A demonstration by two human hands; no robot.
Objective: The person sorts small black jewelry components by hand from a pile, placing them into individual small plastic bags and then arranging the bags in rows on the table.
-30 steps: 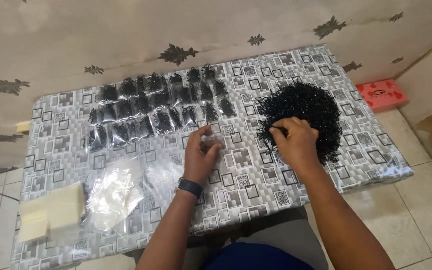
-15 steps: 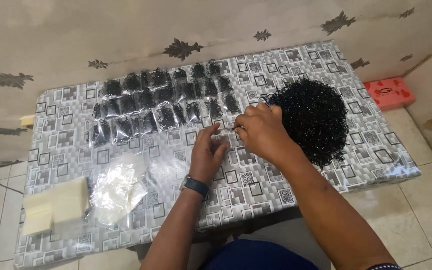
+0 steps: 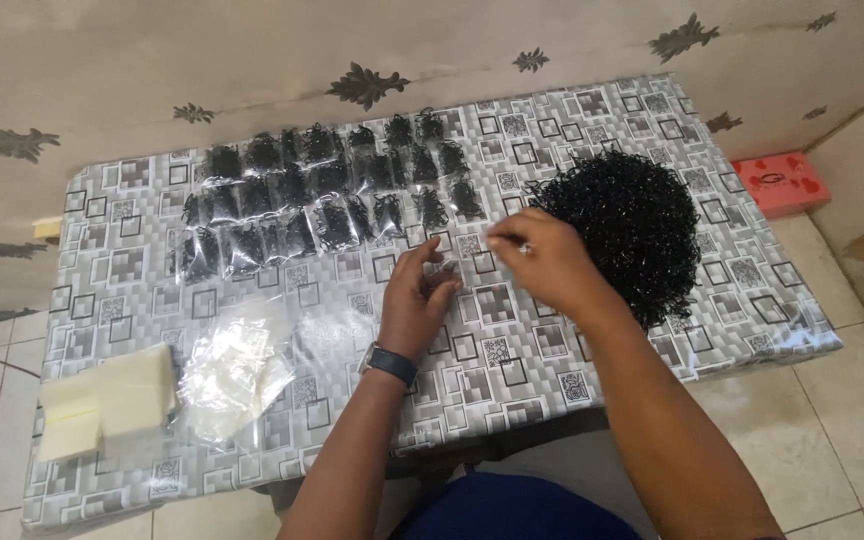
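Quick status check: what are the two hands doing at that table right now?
Left hand holds a small clear bag open. Right hand pinches at its mouth, beside the black pile. Nothing between hands and pile.

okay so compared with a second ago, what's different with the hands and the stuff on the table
The right hand has left the pile of small black pieces and moved left to meet the left hand, which holds a small clear bag above the table. The left hand hardly shifted. The rows of filled bags, the empty clear bags and the pale stack stayed put.
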